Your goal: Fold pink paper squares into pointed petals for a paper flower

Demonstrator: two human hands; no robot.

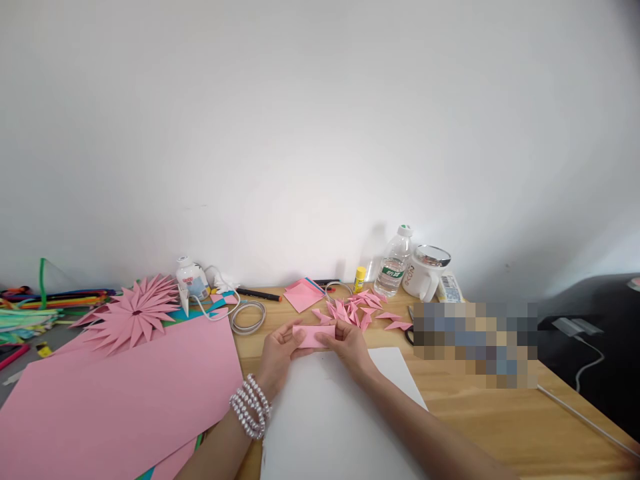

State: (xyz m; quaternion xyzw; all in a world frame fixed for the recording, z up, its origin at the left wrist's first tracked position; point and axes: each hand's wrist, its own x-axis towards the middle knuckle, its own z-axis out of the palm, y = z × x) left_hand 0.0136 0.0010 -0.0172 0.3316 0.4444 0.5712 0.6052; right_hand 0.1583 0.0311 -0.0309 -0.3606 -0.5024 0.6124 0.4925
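A small folded pink paper rectangle (313, 336) is held level between both hands, above the far end of a white sheet (345, 420). My left hand (280, 350) grips its left end, thumb on the face; a beaded bracelet circles that wrist. At the right end, my right hand (350, 343) pinches the paper with the thumb on top. The fingers behind the paper are partly hidden. Just beyond the hands lies a pile of folded pink paper pieces (350, 310). Square pink sheets (303, 295) rest behind, to the left of the pile.
Large pink sheets (150, 393) and a pink paper pinwheel-like flower (135, 312) lie left. Along the wall stand a white bottle (191, 277), a glue stick (359, 279), a water bottle (393, 263) and a mug (425, 273). Scissors (410, 333) and a blurred-out patch are at right. A coiled cable (249, 318) lies left of centre.
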